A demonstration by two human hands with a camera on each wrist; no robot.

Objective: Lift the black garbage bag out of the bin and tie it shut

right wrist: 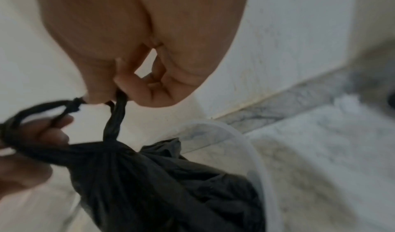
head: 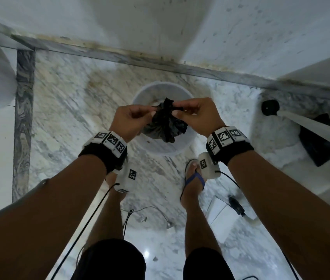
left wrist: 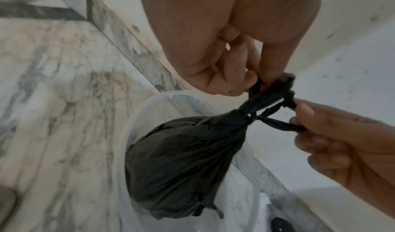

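A small black garbage bag (head: pixel 164 128) hangs over the mouth of a translucent white bin (head: pixel 160 152) on the marble floor. Its neck is gathered into twisted strands that cross just above the bundle (left wrist: pixel 245 115). My left hand (head: pixel 153 110) pinches one strand (left wrist: pixel 262 90) between thumb and fingers. My right hand (head: pixel 177 110) pinches the other strand (right wrist: pixel 116 115) from the right. In the left wrist view the bag (left wrist: pixel 181 159) hangs with its bottom inside the bin rim (left wrist: pixel 136 114). The right wrist view shows the bag (right wrist: pixel 160 185) beside the rim (right wrist: pixel 252 151), blurred.
The bin stands close to a white wall with a grey marble skirting (head: pixel 119 55). At right are a round black object (head: pixel 270 107), dark sheeting (head: pixel 319 146) and a white slanted bar (head: pixel 311 126). My sandalled foot (head: pixel 194 178), cables (head: pixel 127 217) and a white box (head: pixel 220 211) lie behind the bin.
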